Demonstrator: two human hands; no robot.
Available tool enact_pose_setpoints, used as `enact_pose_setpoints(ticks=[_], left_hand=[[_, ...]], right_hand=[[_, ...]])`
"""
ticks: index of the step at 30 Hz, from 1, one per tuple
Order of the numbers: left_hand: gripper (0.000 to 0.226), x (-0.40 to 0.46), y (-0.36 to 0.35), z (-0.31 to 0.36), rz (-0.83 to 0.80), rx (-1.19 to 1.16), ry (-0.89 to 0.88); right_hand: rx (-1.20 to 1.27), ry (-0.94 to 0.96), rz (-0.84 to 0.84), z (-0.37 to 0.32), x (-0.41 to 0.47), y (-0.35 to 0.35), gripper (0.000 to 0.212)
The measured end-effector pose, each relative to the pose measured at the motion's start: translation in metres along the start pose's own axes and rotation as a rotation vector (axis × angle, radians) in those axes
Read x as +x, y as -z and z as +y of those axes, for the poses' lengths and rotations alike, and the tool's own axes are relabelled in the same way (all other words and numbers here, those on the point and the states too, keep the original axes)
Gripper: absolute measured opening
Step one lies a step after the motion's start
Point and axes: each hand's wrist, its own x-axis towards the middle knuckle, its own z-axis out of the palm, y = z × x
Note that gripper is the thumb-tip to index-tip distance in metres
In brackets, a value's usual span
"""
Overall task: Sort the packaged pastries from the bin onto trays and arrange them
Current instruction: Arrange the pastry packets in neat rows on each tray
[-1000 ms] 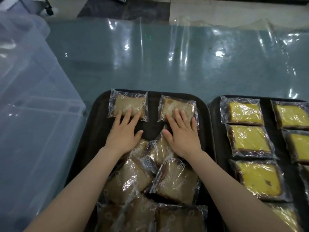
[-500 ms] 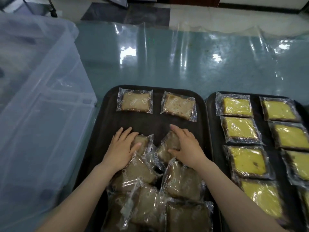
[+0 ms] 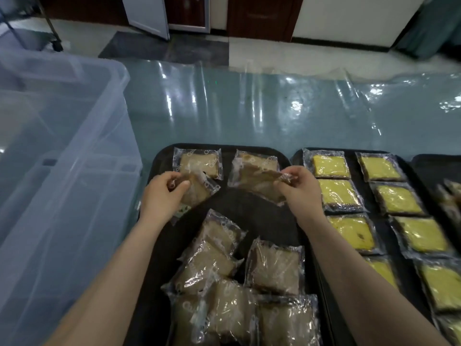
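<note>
Left hand (image 3: pixel 163 193) up off the tray, fingers and thumb curled round a wrapped brown pastry (image 3: pixel 197 189), holding it tilted above the dark tray (image 3: pixel 262 216). Right hand (image 3: pixel 298 193) doing the same, pinching the edge of a second brown pastry (image 3: pixel 259 182) by its clear wrapper. Beyond the hands, two brown packets (image 3: pixel 198 162) lie flat side by side along the tray's far edge, partly covered by the lifted ones. Nearer the person, a loose heap of brown packets (image 3: pixel 239 278) overlaps itself. To the right, a second tray (image 3: pixel 359 211) carries yellow pastries (image 3: pixel 338 194) in neat rows. Left of it all sits a big translucent bin (image 3: pixel 62 158).
</note>
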Motion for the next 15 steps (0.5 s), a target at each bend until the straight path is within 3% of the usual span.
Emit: enact_pose_setpoints(ticks=[5, 9, 13, 15], left_hand=[[0.031, 0.015, 0.002, -0.009, 0.007, 0.131, 0.082], [0.028, 0.014, 0.003, -0.009, 0.118, 0.137, -0.019], [0.021, 0.004, -0.002, -0.004, 0.249, 0.124, -0.259], [0.024, -0.003, -0.008, -0.006, 0.205, 0.184, -0.357]], right_hand=[[-0.01, -0.009, 0.027, 0.012, 0.008, -0.008, 0.023], [-0.021, 0.036, -0.026, 0.027, 0.008, -0.017, 0.026], [-0.481, 0.182, -0.226, 0.048, 0.005, -0.014, 0.036], [-0.68, 0.255, -0.379, 0.062, 0.002, -0.009, 0.04]])
